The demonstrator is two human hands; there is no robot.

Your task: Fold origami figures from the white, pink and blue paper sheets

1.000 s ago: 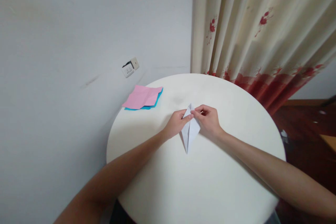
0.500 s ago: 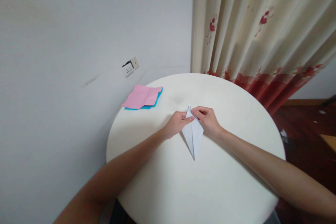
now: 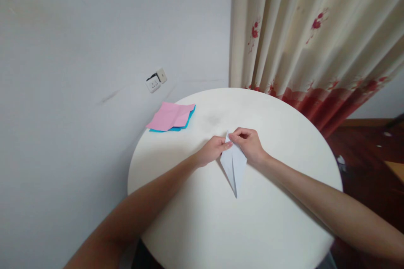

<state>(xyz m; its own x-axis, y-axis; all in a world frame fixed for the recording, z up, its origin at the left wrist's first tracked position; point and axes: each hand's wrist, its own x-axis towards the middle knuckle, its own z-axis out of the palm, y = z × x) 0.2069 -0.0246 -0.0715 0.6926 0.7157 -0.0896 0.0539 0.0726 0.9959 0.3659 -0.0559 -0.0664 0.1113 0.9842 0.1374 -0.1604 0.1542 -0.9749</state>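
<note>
A white folded paper [image 3: 235,168], narrow and kite-shaped, lies on the round white table [image 3: 252,227] with its long point toward me. My left hand [image 3: 212,150] presses its upper left edge with the fingertips. My right hand [image 3: 249,145] pinches the paper's top tip between thumb and fingers. Both hands meet at the far end of the paper.
A pink sheet [image 3: 170,116] lies on a blue sheet [image 3: 188,121] at the table's far left edge. A wall socket [image 3: 156,81] sits on the grey wall behind. A cream curtain [image 3: 309,42] with red flowers hangs at the back right. Dark wooden floor [image 3: 372,151] lies right.
The paper's long point has swung to the right and reaches further toward me. Both hands stayed at its top end, shifting only slightly.
</note>
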